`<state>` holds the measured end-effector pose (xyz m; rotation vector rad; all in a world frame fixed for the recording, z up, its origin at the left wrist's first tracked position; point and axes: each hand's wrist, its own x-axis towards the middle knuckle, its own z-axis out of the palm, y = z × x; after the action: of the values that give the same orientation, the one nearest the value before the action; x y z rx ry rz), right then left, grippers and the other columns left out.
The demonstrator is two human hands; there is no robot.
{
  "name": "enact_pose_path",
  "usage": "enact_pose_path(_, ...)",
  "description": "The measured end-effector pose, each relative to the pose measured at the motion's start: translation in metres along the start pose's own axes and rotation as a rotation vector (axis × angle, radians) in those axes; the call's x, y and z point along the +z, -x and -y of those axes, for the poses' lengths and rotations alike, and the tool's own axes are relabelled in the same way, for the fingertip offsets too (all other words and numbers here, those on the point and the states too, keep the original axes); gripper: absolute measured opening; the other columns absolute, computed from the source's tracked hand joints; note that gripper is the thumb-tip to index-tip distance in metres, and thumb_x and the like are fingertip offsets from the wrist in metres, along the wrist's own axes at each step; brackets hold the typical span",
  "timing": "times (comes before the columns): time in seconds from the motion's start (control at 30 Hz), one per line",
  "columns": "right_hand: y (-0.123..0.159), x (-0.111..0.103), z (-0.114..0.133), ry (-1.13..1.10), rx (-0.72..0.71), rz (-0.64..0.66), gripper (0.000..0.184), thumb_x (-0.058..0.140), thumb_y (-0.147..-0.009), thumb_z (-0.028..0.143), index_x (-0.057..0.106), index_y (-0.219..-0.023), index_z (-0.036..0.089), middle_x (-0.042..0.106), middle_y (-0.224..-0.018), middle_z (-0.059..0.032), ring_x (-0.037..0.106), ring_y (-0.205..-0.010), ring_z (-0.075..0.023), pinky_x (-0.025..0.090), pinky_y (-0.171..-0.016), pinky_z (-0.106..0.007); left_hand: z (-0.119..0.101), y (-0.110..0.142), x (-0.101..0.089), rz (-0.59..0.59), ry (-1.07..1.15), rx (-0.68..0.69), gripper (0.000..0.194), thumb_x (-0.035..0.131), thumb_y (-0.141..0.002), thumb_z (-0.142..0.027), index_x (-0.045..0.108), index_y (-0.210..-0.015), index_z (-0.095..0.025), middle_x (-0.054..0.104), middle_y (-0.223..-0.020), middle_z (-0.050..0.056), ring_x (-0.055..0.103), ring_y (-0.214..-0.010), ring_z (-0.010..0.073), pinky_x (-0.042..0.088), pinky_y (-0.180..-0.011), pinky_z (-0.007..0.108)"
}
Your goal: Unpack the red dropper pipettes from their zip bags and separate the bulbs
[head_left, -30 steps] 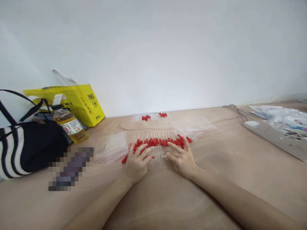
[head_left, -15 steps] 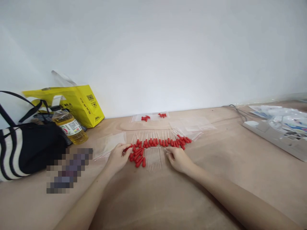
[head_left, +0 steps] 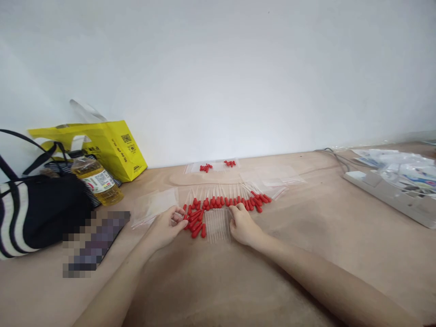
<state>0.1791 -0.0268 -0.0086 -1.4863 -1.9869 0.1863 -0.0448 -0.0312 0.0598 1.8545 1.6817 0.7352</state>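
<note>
My right hand (head_left: 244,228) is closed in a pinch at the upper right edge of a small clear bag (head_left: 218,225), which holds a row of thin clear tubes. Fingers partly curled, with thumb apart, my left hand (head_left: 169,222) lies against the left side of a pile of red rubber bulbs (head_left: 196,222); I see nothing held in it. Directly behind the bag runs a row of droppers with red bulbs (head_left: 235,202), their slender clear stems pointing towards the wall.
Flat clear zip bags lie at left (head_left: 156,204) and behind right (head_left: 282,175). More red bulbs (head_left: 206,168) sit on bags by the wall. An oil bottle (head_left: 98,179), yellow bag (head_left: 126,150) and black striped bag (head_left: 51,213) stand left. A shallow box (head_left: 388,200) of packets is right.
My left hand has drawn back left from over the bulbs and no longer shows a red bulb between its fingers. My right hand has moved slightly left, its fingers closing at the clear bag's edge.
</note>
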Motion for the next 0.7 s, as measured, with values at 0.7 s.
enact_pose_path(0.7,-0.006,-0.064,-0.058,0.12,0.24,-0.006,0.021,0.045,-0.076,0.026,0.065,-0.084,0.024,0.067,-0.08,-0.002,0.06,-0.072,-0.0178,0.035,-0.055,-0.023,-0.071,-0.002,0.095,0.123,-0.485,0.768,0.017,0.046,-0.075,-0.014,0.06,-0.084,-0.019,0.061,-0.082,0.003,0.056,-0.074,0.016,0.044,-0.065,0.028)
